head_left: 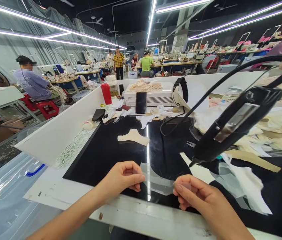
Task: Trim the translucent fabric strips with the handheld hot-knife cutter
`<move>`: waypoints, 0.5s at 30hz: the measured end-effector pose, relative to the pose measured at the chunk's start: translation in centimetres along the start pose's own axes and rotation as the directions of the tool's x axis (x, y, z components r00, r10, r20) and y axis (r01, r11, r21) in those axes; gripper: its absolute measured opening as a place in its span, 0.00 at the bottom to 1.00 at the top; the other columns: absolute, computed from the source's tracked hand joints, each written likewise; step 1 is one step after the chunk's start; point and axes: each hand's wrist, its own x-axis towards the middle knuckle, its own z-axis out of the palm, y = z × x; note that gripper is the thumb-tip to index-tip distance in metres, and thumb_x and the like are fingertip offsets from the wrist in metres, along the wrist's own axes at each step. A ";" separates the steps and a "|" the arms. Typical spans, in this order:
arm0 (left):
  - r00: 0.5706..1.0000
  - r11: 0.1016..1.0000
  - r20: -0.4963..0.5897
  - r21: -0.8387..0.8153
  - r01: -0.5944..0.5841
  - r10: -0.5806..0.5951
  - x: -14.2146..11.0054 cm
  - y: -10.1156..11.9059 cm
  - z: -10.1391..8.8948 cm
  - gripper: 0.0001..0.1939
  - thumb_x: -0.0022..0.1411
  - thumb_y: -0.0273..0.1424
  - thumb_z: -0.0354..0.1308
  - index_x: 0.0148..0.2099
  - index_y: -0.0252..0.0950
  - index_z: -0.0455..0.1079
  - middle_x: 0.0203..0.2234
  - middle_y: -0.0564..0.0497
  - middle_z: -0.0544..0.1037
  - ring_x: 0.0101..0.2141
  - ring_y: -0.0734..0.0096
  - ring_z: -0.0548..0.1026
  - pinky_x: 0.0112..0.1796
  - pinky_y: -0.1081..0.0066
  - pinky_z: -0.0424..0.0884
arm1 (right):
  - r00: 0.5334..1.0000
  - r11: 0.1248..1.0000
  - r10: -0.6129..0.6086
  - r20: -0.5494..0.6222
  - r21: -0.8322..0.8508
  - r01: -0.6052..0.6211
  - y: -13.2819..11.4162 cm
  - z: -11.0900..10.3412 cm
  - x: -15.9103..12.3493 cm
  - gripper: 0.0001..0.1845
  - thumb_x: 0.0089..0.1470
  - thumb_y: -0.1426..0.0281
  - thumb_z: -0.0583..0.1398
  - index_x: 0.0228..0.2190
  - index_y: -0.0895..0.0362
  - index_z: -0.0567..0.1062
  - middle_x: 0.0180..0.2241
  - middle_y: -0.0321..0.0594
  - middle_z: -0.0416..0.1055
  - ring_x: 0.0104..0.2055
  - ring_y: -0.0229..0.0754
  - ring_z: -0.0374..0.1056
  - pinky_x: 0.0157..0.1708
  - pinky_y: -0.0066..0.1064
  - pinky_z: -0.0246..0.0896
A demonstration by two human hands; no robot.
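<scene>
A strip of sheer, see-through fabric (159, 182) stretches between my two hands, just above the black tabletop panel (106, 150). My left hand (124, 176) pinches its left end between thumb and fingers. At the other end, my right hand (193, 191) is closed on the strip's right edge. Beyond them lies a cream fabric piece (134, 137), flat on the black surface. To the right of my right hand are more sheer and white cut pieces (248, 183), loosely overlapping.
A black handheld tool (238, 123) with a cable hangs over the right side. Pale fabric (275, 130) is heaped behind it. A phone (141, 102) leans on a white box (153, 95). Pale green cord (73, 150) lies at left, along the white side wall (56, 123). Several people work farther back.
</scene>
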 end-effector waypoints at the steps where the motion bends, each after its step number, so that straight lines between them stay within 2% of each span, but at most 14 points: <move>1: 1.000 1.000 -0.009 -0.004 0.002 -0.002 0.0 -0.1 -0.1 0.21 0.49 0.43 0.76 0.32 0.35 0.71 0.20 0.57 0.73 0.25 0.75 0.74 0.33 0.70 0.75 | 1.000 1.000 0.016 -0.001 0.010 -0.016 -0.1 0.1 -0.1 0.26 0.47 0.43 0.69 0.28 0.54 0.80 0.23 0.36 0.73 0.25 0.39 0.67 0.29 0.29 0.69; 10: 1.000 0.999 -0.007 -0.027 0.019 -0.019 -0.1 -0.2 -0.4 0.24 0.50 0.46 0.74 0.27 0.36 0.66 0.15 0.57 0.71 0.18 0.79 0.66 0.24 0.76 0.69 | 0.976 0.970 0.214 0.040 0.106 -0.218 -0.5 0.4 -0.1 0.28 0.43 0.47 0.72 0.20 0.55 0.70 0.19 0.29 0.61 0.22 0.32 0.56 0.23 0.25 0.58; 15: 0.998 0.997 -0.033 -0.059 0.059 -0.061 -0.2 -0.4 -0.6 0.26 0.49 0.48 0.75 0.26 0.35 0.66 0.17 0.58 0.68 0.19 0.80 0.65 0.25 0.75 0.69 | 0.942 0.929 0.296 0.161 0.183 -0.323 -0.5 0.4 0.1 0.29 0.46 0.49 0.72 0.19 0.55 0.64 0.17 0.27 0.57 0.20 0.30 0.48 0.21 0.25 0.50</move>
